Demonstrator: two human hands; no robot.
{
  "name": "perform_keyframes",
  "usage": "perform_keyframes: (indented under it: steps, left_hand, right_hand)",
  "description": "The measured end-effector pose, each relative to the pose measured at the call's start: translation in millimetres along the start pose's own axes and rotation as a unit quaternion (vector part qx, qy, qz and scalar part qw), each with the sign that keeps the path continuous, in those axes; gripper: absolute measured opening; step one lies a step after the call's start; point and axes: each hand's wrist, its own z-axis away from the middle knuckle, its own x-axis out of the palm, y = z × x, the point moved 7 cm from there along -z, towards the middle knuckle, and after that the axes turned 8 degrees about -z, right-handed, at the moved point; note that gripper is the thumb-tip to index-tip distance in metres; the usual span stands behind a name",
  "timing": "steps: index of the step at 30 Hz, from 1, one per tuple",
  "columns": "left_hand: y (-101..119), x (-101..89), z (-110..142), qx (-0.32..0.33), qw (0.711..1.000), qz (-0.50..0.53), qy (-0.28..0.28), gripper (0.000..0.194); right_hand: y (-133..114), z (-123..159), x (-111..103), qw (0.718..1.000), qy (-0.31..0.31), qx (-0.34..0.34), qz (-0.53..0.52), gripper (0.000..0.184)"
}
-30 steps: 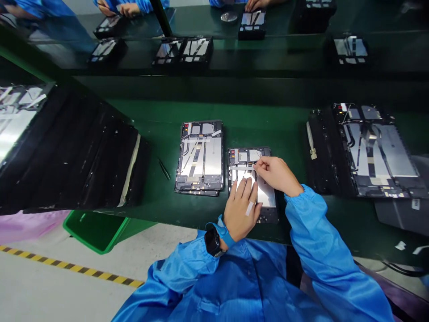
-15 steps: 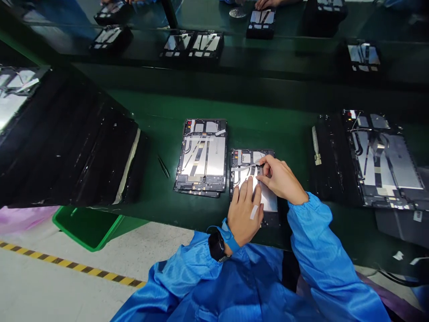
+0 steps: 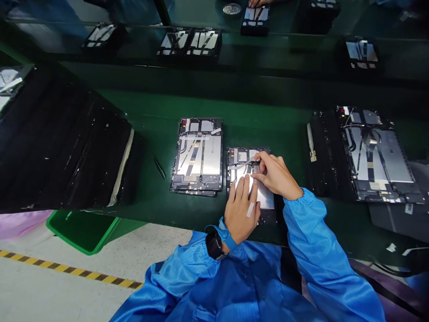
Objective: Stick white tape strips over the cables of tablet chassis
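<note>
An opened tablet (image 3: 267, 200) with a silvery inside lies on the green bench in front of me. My left hand (image 3: 241, 208) rests flat on its lower left part, fingers stretched out, with a small white strip of tape stuck to the back of the hand. Over the tablet's upper part, my right hand (image 3: 276, 175) is closed in a pinch on the right end of a pale tape strip (image 3: 238, 167). The strip's left end reaches the tablet's left edge. Just left lies a small stack of opened tablets (image 3: 214, 154), and beyond it black tweezers (image 3: 159, 168).
Tall stacks of black tablets stand at the left (image 3: 67, 147) and right (image 3: 397, 156). Across the bench are more opened tablets (image 3: 205, 42) and another person's hand (image 3: 257, 2). A green bin (image 3: 110, 226) sits below the bench's left edge.
The view has shifted slightly, so the bench things sit a little further left. My right hand has raised the strip's right end slightly. My left hand stays on the tablet.
</note>
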Motion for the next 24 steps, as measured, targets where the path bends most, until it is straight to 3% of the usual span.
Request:
perform_keyframes:
  steps: [6, 13, 24]
  left_hand:
    - [-2.5, -0.3, -0.4, 0.001, 1.000, 0.008, -0.001, 0.061]
    - [-2.5, 0.0, -0.7, -0.002, 1.000, 0.009, 0.006, 0.062]
    - [-2.9, 0.5, -1.2, -0.003, 1.000, 0.015, 0.003, 0.063]
  right_hand:
    - [-0.7, -0.3, -0.9, 1.000, -0.013, 0.010, -0.008, 0.040]
    - [0.5, -2.7, -1.6, 1.000, 0.018, 0.015, 0.006, 0.027]
    - [1.7, -7.7, 1.6, 0.998, 0.018, 0.038, 0.038, 0.021]
